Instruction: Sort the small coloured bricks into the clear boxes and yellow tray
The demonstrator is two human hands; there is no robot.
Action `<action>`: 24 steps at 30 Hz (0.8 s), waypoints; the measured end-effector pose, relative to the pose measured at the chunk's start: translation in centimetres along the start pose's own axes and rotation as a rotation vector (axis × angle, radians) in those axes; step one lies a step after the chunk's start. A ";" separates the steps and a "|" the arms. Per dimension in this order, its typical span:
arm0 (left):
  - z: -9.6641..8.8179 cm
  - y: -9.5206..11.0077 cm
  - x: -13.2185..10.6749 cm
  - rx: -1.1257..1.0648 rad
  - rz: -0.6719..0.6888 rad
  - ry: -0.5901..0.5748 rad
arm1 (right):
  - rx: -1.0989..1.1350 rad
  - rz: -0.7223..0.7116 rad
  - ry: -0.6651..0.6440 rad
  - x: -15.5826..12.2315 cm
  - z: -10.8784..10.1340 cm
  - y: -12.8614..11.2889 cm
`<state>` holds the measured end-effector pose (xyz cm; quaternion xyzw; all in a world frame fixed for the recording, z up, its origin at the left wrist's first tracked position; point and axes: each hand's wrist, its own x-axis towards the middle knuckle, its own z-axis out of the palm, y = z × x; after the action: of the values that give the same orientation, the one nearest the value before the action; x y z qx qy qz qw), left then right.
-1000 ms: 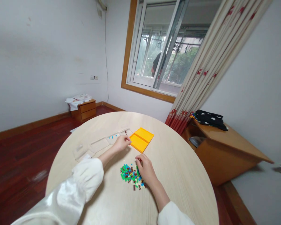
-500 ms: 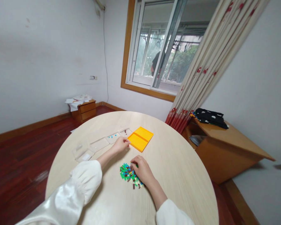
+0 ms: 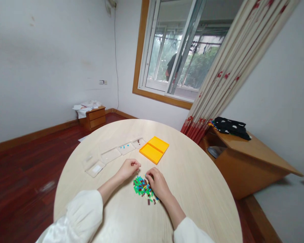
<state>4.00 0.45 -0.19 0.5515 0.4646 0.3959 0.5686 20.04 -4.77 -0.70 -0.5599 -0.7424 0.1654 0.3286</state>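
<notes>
Tray point(image 3: 126, 149): blue bits point(image 3: 127, 145) inside.
My left hand point(image 3: 129, 167): curled closed.
My right hand point(image 3: 158, 182): on bricks point(image 3: 141, 187), grip unclear.
Table point(image 3: 197, 189): round, near window point(image 3: 172, 54).

Right hand point(image 3: 158, 184) hides part of the bricks point(image 3: 141, 187).

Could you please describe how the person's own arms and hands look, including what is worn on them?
Both arms wear white, glossy, loose sleeves. The left sleeve is puffed and gathered at the cuff; the right sleeve shows only its end. The left hand and right hand are bare, without gloves. No watch or bracelet shows.
</notes>
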 end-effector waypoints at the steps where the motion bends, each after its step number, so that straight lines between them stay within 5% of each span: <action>1: 0.1 0.0 -0.1 -0.011 -0.009 -0.032 | 0.019 -0.009 0.025 0.0 -0.1 -0.1; 9: 0.6 0.1 -1.1 -0.117 -0.069 -0.257 | 0.063 -0.156 0.137 0.0 0.0 -0.7; 16: 0.7 0.5 -1.7 -0.131 -0.098 -0.249 | 0.068 -0.192 0.148 -0.1 0.0 -0.8; 19: -0.1 0.8 -0.4 -0.082 -0.056 -0.126 | 0.069 -0.185 0.182 -0.1 0.0 -0.7; 24: -3.6 2.3 3.4 0.403 0.184 0.324 | 0.068 -0.168 0.191 -0.1 0.0 -0.5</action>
<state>1.50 4.83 1.94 0.6229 0.5667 0.4285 0.3275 19.68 -5.00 -0.39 -0.4973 -0.7461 0.1083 0.4294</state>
